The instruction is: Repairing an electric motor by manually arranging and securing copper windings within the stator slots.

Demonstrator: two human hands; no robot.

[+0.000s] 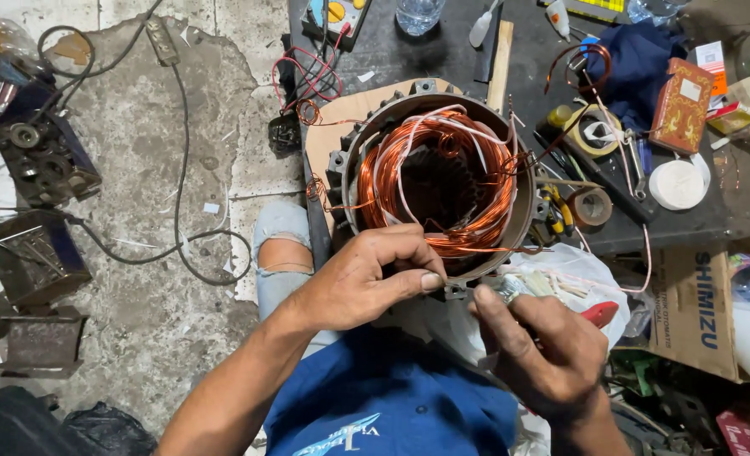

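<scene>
Cluttered bench (442, 59): stator (436, 181). Below it, left hand (366, 279) pinching wire; right hand (544, 346) gripping tool. Best kept taut.

The motor stator (436, 181) was dull grey metal, its windings (476, 169) glossy copper wire with white, perhaps plastic, sleeving; the cardboard (341, 127) beneath looked matt on the dark, scuffed table (442, 59).

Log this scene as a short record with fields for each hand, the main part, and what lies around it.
left hand: pinching a thin wire at the stator's near rim
right hand: gripping a small metal tool beside the left thumb
stator: round metal housing, copper coils inside, standing on the workbench
nearby: tape rolls, pliers, bottle
</scene>
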